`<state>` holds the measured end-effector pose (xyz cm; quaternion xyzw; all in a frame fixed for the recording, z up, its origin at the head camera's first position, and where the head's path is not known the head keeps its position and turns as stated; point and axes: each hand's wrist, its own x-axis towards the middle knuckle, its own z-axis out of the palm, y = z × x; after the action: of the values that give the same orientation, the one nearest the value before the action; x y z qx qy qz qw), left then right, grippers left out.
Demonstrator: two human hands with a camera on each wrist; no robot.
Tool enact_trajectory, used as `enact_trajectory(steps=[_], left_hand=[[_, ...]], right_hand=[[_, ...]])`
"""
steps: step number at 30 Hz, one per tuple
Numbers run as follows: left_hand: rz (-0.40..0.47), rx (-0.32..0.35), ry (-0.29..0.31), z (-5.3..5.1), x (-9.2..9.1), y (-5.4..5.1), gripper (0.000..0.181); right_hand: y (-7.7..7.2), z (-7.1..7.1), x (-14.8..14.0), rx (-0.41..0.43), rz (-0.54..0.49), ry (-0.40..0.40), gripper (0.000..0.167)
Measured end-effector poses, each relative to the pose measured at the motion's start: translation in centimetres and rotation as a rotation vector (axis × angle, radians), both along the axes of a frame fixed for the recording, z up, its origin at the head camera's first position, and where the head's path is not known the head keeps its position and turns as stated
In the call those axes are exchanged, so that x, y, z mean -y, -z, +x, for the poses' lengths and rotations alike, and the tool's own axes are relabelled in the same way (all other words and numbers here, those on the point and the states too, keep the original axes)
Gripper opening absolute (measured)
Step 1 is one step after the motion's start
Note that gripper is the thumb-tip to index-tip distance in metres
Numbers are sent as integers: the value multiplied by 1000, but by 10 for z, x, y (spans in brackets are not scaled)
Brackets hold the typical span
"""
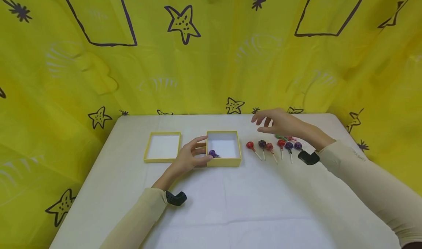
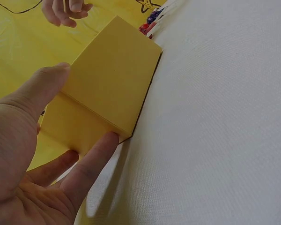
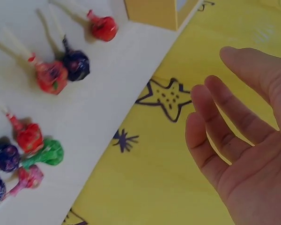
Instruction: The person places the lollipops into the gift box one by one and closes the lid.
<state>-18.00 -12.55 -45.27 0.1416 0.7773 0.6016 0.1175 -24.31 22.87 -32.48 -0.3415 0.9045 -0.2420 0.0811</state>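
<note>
My left hand (image 1: 189, 155) holds the left side of a yellow box (image 1: 227, 162) with a white inside. In the left wrist view its thumb lies at the box's upper edge and fingertips touch the side wall. One purple-wrapped lollipop (image 1: 213, 153) lies in the box's front left corner. My right hand (image 1: 277, 121) is raised over the table's far right part, fingers loosely bent, holding nothing. Under and in front of it lie several lollipops: a red one (image 1: 250, 145), a dark purple one (image 1: 262, 143), more red and purple, a green one (image 3: 49, 152) and a pink one (image 3: 30, 177).
The shallow yellow-rimmed box lid (image 1: 161, 160) lies inside up, left of the box. A white cloth (image 1: 257, 205) covers the table. Yellow curtain (image 1: 211, 65) with starfish drawings hangs behind the table and along both sides.
</note>
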Motion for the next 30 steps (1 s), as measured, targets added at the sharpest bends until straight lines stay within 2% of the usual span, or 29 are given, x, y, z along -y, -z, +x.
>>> enact_trajectory(steps=[12, 21, 30], left_hand=[[17, -8, 6, 0, -1, 0, 79], [8, -2, -7, 0, 0, 0, 79], [10, 1, -10, 0, 0, 1, 80]], right_hand=[[22, -8, -46, 42, 38, 108, 44], [41, -12, -76, 45, 38, 167, 45], [58, -15, -100, 132, 65, 219, 50]])
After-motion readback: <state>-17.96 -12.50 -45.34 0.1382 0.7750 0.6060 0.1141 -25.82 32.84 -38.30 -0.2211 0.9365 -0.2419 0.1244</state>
